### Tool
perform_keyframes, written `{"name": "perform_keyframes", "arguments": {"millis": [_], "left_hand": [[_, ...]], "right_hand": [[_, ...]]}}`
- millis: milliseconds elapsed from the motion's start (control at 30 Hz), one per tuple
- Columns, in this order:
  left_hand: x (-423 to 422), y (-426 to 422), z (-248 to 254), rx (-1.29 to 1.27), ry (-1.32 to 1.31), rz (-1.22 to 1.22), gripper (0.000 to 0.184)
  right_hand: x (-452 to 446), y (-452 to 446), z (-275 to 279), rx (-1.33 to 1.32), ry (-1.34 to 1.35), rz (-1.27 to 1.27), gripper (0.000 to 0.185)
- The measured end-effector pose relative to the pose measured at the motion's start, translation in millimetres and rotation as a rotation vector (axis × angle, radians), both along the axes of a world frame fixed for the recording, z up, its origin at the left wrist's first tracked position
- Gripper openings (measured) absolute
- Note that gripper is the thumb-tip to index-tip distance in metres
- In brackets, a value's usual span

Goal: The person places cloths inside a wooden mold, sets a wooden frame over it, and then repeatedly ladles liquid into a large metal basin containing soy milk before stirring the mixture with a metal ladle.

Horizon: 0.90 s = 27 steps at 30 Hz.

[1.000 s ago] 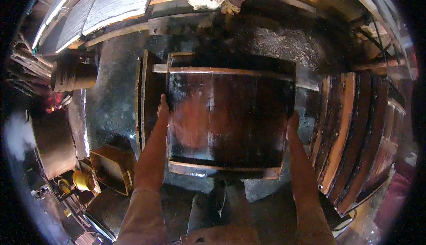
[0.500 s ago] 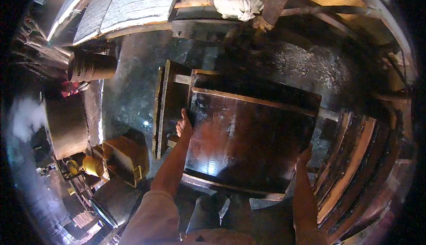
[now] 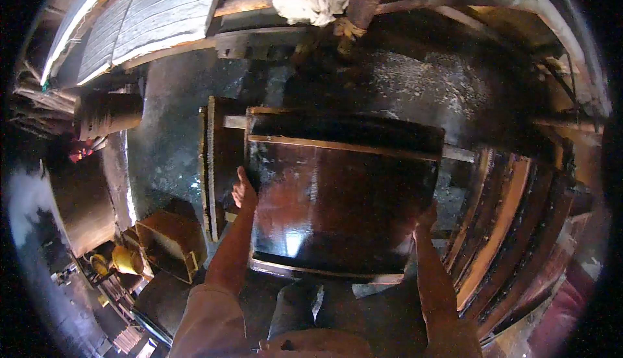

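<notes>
A wide, shallow wooden tray (image 3: 344, 202) with a dark, glossy reddish-brown surface lies in front of my body. Light wooden strips run along its far and near sides. My left hand (image 3: 244, 192) grips its left edge, thumb pointing up. At the opposite edge my right hand (image 3: 425, 222) holds on, its fingers mostly in shadow. Just left of the tray, dark boards (image 3: 224, 157) stand on edge across a pale wooden rail (image 3: 235, 122). Several similar boards or trays (image 3: 503, 222) lean in a row to the right.
At lower left are a yellow bucket (image 3: 126, 259) and a rusty square container (image 3: 170, 244). A brown drum (image 3: 109, 114) stands further back, near glowing embers (image 3: 81, 150) and white smoke. A white cloth (image 3: 308, 6) hangs on a pole beside a post. Reddish fabric (image 3: 564, 312) shows at lower right.
The whole scene has shifted left in view as my head turned. Both hands remain on the tray's edges, and the tray looks nearly unmoved against the rails.
</notes>
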State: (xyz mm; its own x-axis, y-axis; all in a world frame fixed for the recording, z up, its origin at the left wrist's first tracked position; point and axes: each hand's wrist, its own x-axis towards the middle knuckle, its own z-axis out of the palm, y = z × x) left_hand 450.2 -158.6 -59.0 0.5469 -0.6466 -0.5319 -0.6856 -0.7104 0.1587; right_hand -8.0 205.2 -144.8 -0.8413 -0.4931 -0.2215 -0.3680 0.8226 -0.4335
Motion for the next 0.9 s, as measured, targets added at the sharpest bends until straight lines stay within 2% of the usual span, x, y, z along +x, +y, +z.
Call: {"name": "perform_keyframes", "arguments": {"millis": [33, 100, 167, 267, 300, 367, 400, 467, 500, 533, 567, 600, 633, 667, 700, 733, 767, 833, 900], "left_hand": [[0, -1, -3, -0.012, -0.025, 0.074, 0.097], [-1, 2, -2, -0.069, -0.025, -0.083, 0.096], [-13, -4, 16, -0.028, 0.018, 0.009, 0.095], [-12, 0, 11, -0.086, 0.044, 0.035, 0.095], [-3, 1, 3, -0.008, 0.038, -0.043, 0.09], [18, 16, -18, -0.057, 0.164, -0.162, 0.075], [35, 34, -25, -0.109, 0.253, -0.227, 0.068], [85, 100, -45, -0.258, 0.47, -0.412, 0.056], [118, 147, -52, -0.314, 0.579, -0.516, 0.051], [156, 203, -58, -0.343, 0.672, -0.607, 0.047], [196, 264, -60, -0.374, 0.747, -0.665, 0.046], [205, 288, 4, 0.131, 0.616, -0.538, 0.043], [248, 360, -12, 0.044, 0.448, -0.64, 0.039], [276, 409, 14, 0.185, 0.379, -0.558, 0.038], [301, 453, 45, 0.3, 0.324, -0.426, 0.038], [323, 492, 77, 0.374, 0.268, -0.303, 0.038], [343, 530, 98, 0.428, 0.216, -0.176, 0.039], [373, 595, 123, 0.463, 0.149, 0.099, 0.041], [403, 641, 117, 0.461, 0.111, 0.403, 0.043]], "right_hand": [[0, -2, 1, -0.019, -0.065, -0.059, 0.051], [-1, -9, 9, 0.036, -0.086, -0.061, 0.052], [-2, -18, 15, 0.103, -0.061, -0.034, 0.054], [-6, -30, 17, 0.259, -0.033, 0.013, 0.057], [-6, -33, 19, 0.341, -0.033, 0.034, 0.058], [-4, -33, 28, 0.514, -0.07, 0.066, 0.06], [1, -17, 32, 0.359, -0.134, 0.031, 0.064], [22, 44, 43, -0.126, -0.517, -0.142, 0.072], [35, 79, 54, -0.257, -0.744, -0.236, 0.076], [77, 64, 141, -0.084, -0.981, -0.56, 0.078], [76, 132, 106, -0.266, -1.14, -0.464, 0.068], [89, 165, 107, -0.117, -1.139, -0.659, 0.048], [140, 130, 226, 0.077, -1.194, -0.393, 0.039], [179, 130, 268, 0.087, -1.208, -0.539, 0.038], [162, 216, 212, 0.139, -1.202, -0.512, 0.03], [148, 299, 160, 0.191, -1.196, -0.483, 0.043], [173, 280, 213, 0.193, -1.202, -0.464, 0.026], [203, 269, 231, 0.29, -1.194, -0.358, 0.025], [226, 228, 236, 0.339, -1.187, -0.197, 0.025]]}}
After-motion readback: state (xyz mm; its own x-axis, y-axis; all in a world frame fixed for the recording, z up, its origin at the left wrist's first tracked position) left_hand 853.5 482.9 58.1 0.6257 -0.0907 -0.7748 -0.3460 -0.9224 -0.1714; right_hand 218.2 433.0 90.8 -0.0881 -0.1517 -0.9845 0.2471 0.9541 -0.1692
